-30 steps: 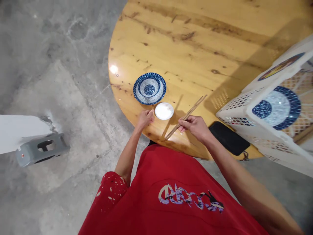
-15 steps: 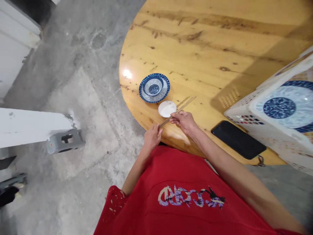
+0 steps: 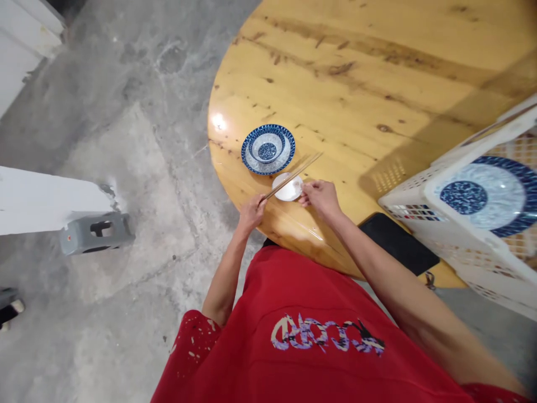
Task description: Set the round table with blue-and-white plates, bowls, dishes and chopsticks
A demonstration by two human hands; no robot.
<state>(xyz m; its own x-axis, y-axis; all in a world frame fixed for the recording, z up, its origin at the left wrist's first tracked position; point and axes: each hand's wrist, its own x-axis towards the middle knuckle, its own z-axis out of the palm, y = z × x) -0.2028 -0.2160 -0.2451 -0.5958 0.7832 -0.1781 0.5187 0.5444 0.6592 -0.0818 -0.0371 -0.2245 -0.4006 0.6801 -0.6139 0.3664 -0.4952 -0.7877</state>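
My left hand [image 3: 252,211] is closed round the thick ends of a pair of wooden chopsticks [image 3: 300,170] near the table's edge. The chopsticks slant up to the right, passing over a small white dish [image 3: 287,193]. At that dish's right rim, my right hand [image 3: 322,197] is closed, thumb and fingertips pinching the edge. Just behind stands a blue-and-white bowl [image 3: 267,150], set on a larger plate with a dark blue patterned rim [image 3: 247,162].
The round wooden table [image 3: 335,106] curves away on the left. On the right are a black phone [image 3: 400,243] and a white plastic basket [image 3: 465,240] with a blue-patterned plate [image 3: 505,193] at its top. A grey stool [image 3: 98,232] stands on the concrete floor.
My right hand has let go of the chopsticks and moved to the white dish's right rim. The chopsticks, still in my left hand, have shifted left across the dish. The view has turned slightly.
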